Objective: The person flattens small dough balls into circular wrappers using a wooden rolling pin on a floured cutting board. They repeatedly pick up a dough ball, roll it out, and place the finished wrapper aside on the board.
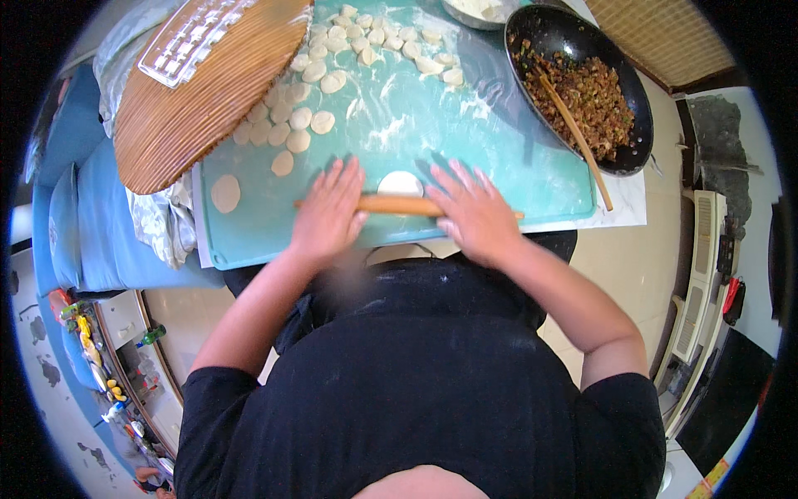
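Note:
Both my hands lie on a wooden rolling pin (pixel 399 204) near the front edge of a floured green mat (pixel 499 181). My left hand (pixel 330 209) presses on its left part and my right hand (pixel 471 209) on its right part, fingers stretched out and pointing away from me. Between them, a round dough wrapper (pixel 400 185) shows beyond the pin, partly hidden by it. Another flat dough wrapper (pixel 225 193) lies at the mat's left end. Several small flattened dough pieces (pixel 298 141) are gathered left of centre, and more (pixel 376 36) are spread along the far side.
A black wok (pixel 645 134) of minced filling (pixel 592 100) stands at the right, with a wooden stick (pixel 576 134) leaning in it. A ribbed round tray (pixel 206 118) holding a clear plastic tray (pixel 187 47) overhangs the left. A bowl of flour (pixel 480 9) is at the back.

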`<state>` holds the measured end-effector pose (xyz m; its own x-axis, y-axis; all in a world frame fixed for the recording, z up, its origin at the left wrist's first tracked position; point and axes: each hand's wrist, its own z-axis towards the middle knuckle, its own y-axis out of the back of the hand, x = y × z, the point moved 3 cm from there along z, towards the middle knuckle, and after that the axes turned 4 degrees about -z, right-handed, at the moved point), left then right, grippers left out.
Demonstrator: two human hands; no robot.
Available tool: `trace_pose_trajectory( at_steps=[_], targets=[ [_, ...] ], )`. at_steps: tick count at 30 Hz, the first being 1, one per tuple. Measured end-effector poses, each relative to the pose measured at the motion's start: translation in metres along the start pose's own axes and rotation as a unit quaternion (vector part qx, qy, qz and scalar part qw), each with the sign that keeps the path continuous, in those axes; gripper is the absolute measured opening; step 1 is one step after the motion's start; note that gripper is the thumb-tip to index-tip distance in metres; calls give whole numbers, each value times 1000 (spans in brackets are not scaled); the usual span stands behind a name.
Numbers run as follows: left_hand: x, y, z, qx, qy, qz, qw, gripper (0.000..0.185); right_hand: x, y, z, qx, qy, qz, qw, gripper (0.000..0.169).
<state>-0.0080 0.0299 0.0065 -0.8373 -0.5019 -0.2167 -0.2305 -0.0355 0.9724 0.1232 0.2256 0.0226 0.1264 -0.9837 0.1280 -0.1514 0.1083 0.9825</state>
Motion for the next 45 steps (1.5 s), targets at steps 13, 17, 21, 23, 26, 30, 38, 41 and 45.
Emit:
trace_pose_trajectory(
  at_steps=[13,17,21,23,26,30,38,41,45],
  targets=[
    [-10,0,-12,9,41,-8,999,54,-27,5,1,-46,-8,-12,999,56],
    [13,11,35,-100,101,6,990,55,-57,9,46,-120,-47,-38,991,53],
    [-10,0,-11,-37,38,-6,999,57,-50,1,10,-54,7,-18,998,57],
    [-26,4,-33,21,7,-34,999,57,-36,-2,-14,-3,11,-24,1000,56],
    [-3,8,4,-30,45,24,998,59,-34,8,8,-33,-9,-14,999,54],
    [10,21,29,-96,134,-7,986,56,-56,-1,29,-68,-26,-20,997,55],
    [12,-6,-14,-76,105,-17,991,60,-20,12,9,-36,20,-9,999,54],
    [24,8,10,-126,150,-2,981,59,-28,18,40,-75,1,-25,997,52],
    [7,-1,-27,-73,128,-1,989,60,-30,1,8,-62,2,9,998,52]
  ],
)
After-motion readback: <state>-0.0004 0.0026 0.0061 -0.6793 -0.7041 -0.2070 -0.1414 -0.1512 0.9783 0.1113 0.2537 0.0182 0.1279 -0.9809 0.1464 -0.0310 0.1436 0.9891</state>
